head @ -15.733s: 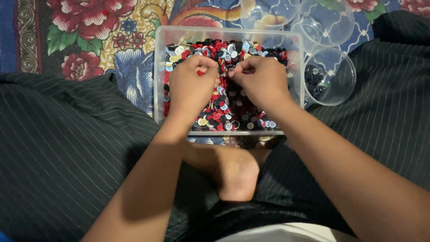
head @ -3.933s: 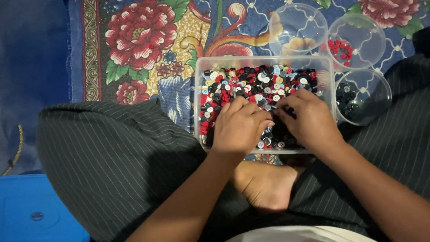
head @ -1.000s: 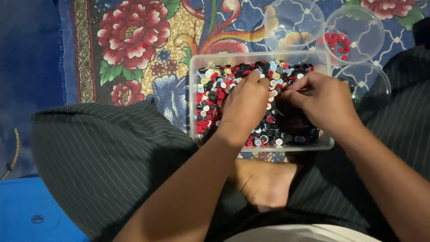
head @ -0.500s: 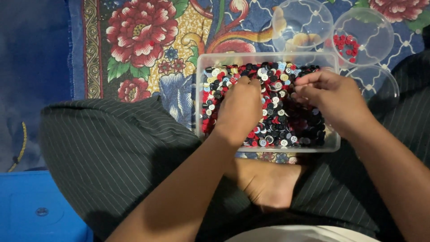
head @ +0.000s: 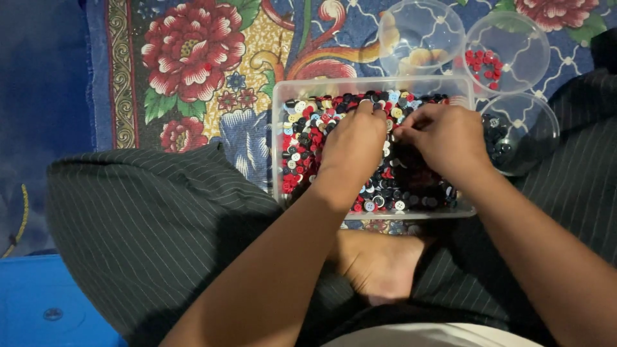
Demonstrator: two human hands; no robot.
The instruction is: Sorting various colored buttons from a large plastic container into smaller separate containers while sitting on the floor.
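The left hand (head: 355, 142) and right hand (head: 443, 138) pinch at buttons (head: 302, 138) in the clear tub (head: 277, 151); what they grip is unclear. Three round clear cups (head: 421, 32) sit beyond the tub. The right hand has moved closer to the left.

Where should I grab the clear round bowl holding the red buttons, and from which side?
Probably pinch the round bowl's thin rim at its far edge, coming from above. It stands upright and open-topped, the red buttons low inside, while two neighbouring bowls crowd its left and near sides.
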